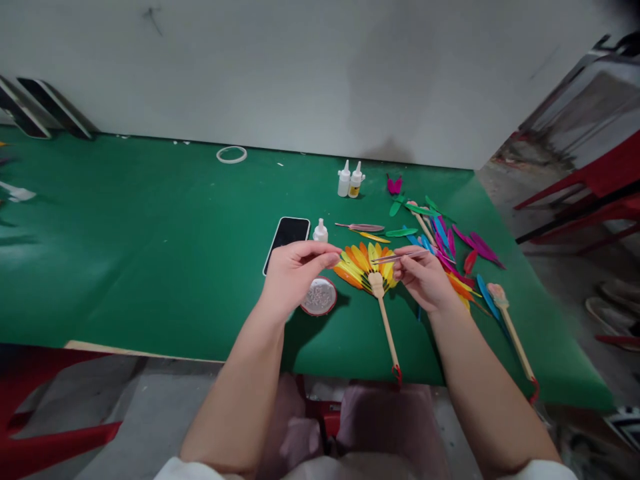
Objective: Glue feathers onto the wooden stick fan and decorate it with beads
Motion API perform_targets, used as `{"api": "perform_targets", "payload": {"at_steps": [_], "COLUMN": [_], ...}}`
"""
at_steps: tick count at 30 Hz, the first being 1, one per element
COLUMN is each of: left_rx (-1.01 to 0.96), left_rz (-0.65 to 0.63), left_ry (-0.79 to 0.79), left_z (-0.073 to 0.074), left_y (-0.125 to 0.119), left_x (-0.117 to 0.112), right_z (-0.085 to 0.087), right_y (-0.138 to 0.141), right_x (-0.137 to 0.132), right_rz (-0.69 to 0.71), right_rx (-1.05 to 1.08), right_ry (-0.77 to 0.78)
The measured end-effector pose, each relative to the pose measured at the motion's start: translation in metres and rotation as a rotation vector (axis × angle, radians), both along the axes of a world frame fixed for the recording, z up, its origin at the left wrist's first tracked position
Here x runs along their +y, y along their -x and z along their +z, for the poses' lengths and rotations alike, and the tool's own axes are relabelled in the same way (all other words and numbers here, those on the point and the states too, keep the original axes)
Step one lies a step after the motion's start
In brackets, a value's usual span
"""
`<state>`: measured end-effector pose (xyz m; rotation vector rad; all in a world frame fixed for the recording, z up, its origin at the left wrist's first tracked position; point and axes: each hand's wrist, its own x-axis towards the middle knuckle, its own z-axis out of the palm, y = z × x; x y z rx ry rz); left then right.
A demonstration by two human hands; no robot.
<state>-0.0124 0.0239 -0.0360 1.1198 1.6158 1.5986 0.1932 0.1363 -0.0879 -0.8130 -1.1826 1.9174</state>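
My right hand (425, 280) is closed on a pair of thin metal tweezers (400, 257), whose tips point left over a feather fan (387, 327). The fan lies on the table with yellow and orange feathers spread from a pale wooden head, its handle toward me. My left hand (296, 272) is pinched just left of the feathers; anything between its fingertips is too small to make out. Below that hand sits a small round dish (320, 297) of tiny shiny pieces. A small white squeeze bottle (321, 233) stands just beyond my left hand.
A phone (289, 232) lies left of the bottle, partly behind my left hand. Two more bottles (351, 181) stand near the wall. Loose coloured feathers (445, 233) and another wooden handle (517, 337) lie to the right. A white ring (231, 155) lies at the back.
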Motion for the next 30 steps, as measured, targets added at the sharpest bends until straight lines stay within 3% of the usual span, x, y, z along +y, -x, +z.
{"api": "perform_targets", "payload": {"at_steps": [6, 14, 17, 24, 30], "left_rx": [-0.005, 0.054, 0.069, 0.363, 0.755], "left_rz": [0.044, 0.331, 0.383, 0.360, 0.367], "left_ry": [-0.014, -0.233, -0.237, 0.031, 0.491], "left_z": [0.001, -0.008, -0.008, -0.010, -0.040], "left_y": [0.005, 0.035, 0.047, 0.074, 0.116], "left_x": [-0.005, -0.007, -0.012, -0.035, -0.052], "right_z": [0.000, 0.001, 0.001, 0.000, -0.002], "right_y": [0.000, -0.002, -0.002, -0.003, -0.002], "right_x": [0.002, 0.007, 0.008, 0.008, 0.011], "right_rz": [-0.013, -0.048, -0.056, -0.081, -0.084], "right_rx": [0.006, -0.010, -0.030, -0.093, -0.111], "right_ry": [-0.010, -0.024, -0.023, -0.061, -0.076]}}
